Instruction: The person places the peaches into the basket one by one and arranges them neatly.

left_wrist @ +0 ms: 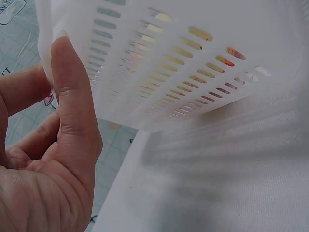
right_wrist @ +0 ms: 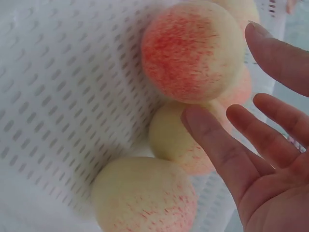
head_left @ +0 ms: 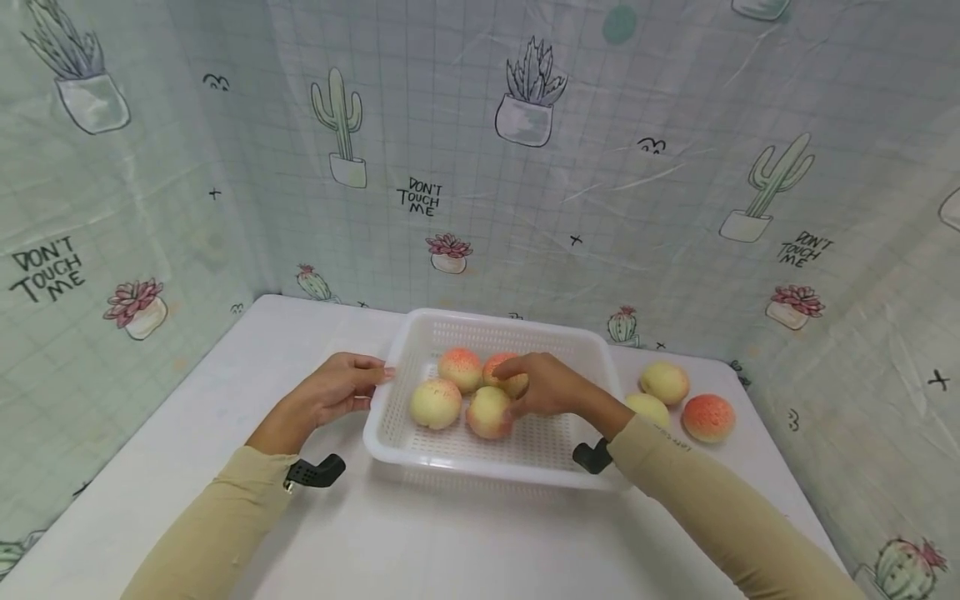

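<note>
A white perforated plastic basket (head_left: 555,446) stands tilted on the white table, with several yellow-and-red peaches inside. My left hand (head_left: 347,387) pinches its left rim; in the left wrist view the thumb (left_wrist: 72,96) lies along the outer wall and other fingers bend behind the rim. Inside the basket, my right hand (head_left: 546,383) hovers over the front peach (head_left: 489,412), partly covering a redder peach (head_left: 504,371) behind. Two more peaches lie to their left. The right wrist view has the right fingers (right_wrist: 217,145) spread loosely beside the peaches, holding none.
Outside the basket's right end, a yellow peach (head_left: 664,382), a red peach (head_left: 708,418) and another yellow one (head_left: 648,409) lie on the table (head_left: 450,542). A cactus-print sheet (head_left: 480,183) stands upright behind the table and along both sides.
</note>
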`<action>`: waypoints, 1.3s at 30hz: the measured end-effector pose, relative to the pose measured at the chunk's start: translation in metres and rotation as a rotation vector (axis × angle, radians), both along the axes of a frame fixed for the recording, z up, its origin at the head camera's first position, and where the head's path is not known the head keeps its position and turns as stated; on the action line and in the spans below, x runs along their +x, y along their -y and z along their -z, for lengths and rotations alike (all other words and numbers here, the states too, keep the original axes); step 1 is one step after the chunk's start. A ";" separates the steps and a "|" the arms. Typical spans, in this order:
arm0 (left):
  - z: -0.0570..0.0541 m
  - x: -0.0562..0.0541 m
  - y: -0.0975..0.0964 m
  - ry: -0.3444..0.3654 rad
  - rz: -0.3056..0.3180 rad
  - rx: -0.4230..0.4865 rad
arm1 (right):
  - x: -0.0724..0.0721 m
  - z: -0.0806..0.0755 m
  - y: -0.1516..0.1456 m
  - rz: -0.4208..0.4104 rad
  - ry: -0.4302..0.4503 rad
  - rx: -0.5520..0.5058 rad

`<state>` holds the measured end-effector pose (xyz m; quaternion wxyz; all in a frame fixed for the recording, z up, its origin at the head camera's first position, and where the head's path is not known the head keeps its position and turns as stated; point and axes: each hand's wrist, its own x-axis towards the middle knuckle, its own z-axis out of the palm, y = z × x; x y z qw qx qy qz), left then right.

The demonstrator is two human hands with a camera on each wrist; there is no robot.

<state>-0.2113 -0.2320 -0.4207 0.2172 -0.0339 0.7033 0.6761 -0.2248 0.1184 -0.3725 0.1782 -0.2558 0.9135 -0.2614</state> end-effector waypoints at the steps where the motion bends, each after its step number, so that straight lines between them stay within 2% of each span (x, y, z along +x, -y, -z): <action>1: 0.000 0.000 -0.001 0.001 -0.001 0.003 | 0.001 -0.002 -0.002 0.001 -0.004 -0.009; 9: 0.000 0.000 -0.002 0.018 -0.016 -0.008 | 0.004 -0.022 -0.029 0.036 0.027 -0.095; 15: 0.000 -0.002 -0.002 0.018 -0.007 0.001 | 0.009 -0.034 -0.063 0.159 0.050 -0.116; 22: 0.001 -0.002 -0.003 0.020 0.012 0.018 | 0.017 -0.039 -0.111 0.290 0.029 -0.143; 30: 0.001 -0.002 0.000 0.015 0.016 0.016 | 0.037 -0.029 -0.165 0.430 -0.010 -0.217; 39: 0.003 -0.001 -0.002 0.013 0.036 0.044 | 0.052 0.001 -0.202 0.577 -0.053 -0.133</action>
